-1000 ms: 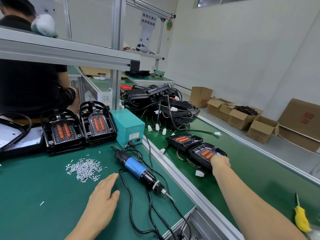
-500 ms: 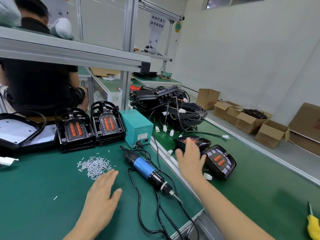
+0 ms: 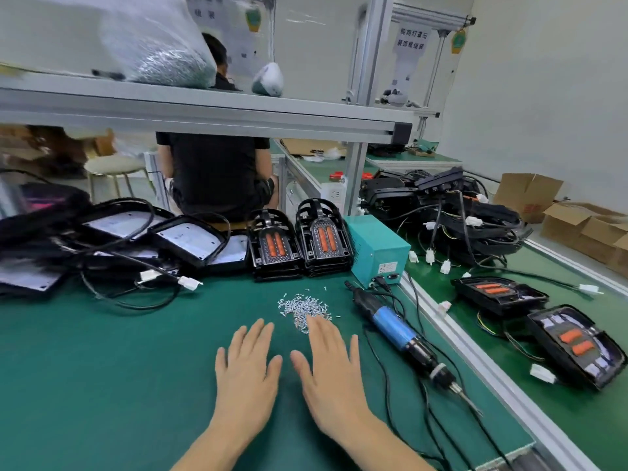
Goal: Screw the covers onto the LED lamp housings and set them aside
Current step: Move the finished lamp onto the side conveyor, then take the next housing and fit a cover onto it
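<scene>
Head view shows both hands flat and empty on the green-matted table [image 3: 102,385]: the left hand [image 3: 246,375] lies with fingers straight and spread, holding nothing, and the right hand [image 3: 334,379] lies just beside it, equally open, its fingertips [image 3: 314,322] touching the near edge of the loose heap of small silver screws [image 3: 304,309]. That contact is the first risk: a careless sweep of the right hand would scatter screws across the mat, where stray ones already lie beyond the heap. Right of the heap rests the blue-and-black electric screwdriver [image 3: 396,329], its black cords looping near the right wrist; a forearm catching a cord could drag the tool toward the table's edge. Behind the heap stand two stacks of black lamp housings with orange LED strips [image 3: 299,244], and left of those, away from the heap, lie black-framed covers with white panels [image 3: 190,239] tangled in black cables with white plugs. Pulling one cover free could, I judge, haul its neighbours along. Far right of the heap, on the green conveyor belt [image 3: 509,338], two more black housings [image 3: 540,317] lie apart from the table, so reaching across may snag the screwdriver.
</scene>
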`<act>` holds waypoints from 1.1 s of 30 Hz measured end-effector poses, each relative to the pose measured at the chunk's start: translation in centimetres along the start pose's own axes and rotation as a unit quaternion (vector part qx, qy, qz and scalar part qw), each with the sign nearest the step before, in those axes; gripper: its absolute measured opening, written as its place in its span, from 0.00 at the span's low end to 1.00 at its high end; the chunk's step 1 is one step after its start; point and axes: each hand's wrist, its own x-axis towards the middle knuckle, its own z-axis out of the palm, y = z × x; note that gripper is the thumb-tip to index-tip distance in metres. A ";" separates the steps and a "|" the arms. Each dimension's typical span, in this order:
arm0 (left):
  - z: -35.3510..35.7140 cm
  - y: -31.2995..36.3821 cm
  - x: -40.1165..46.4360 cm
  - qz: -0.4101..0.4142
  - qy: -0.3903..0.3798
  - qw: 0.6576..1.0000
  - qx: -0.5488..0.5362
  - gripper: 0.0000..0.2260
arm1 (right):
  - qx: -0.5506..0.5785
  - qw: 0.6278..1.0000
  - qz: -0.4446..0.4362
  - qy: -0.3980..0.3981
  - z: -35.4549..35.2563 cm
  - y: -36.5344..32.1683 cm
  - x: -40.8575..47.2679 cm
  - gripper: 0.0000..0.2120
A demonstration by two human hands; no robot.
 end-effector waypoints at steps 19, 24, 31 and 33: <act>-2.6 -8.9 -1.3 -0.045 0.018 0.992 0.119 0.21 | -0.051 0.994 -0.088 -0.048 6.8 -9.1 4.7 0.26; -3.1 -9.3 -0.7 -0.021 0.039 0.995 0.095 0.18 | -0.074 0.993 -0.084 -0.042 7.0 -9.2 5.0 0.24; -8.5 -10.2 3.3 0.006 0.172 0.980 0.101 0.17 | -0.082 0.993 -0.073 -0.039 7.6 -9.1 4.8 0.25; -11.2 -10.6 4.9 0.002 0.228 0.966 0.125 0.17 | -0.085 0.993 -0.063 -0.055 7.5 -9.2 4.9 0.25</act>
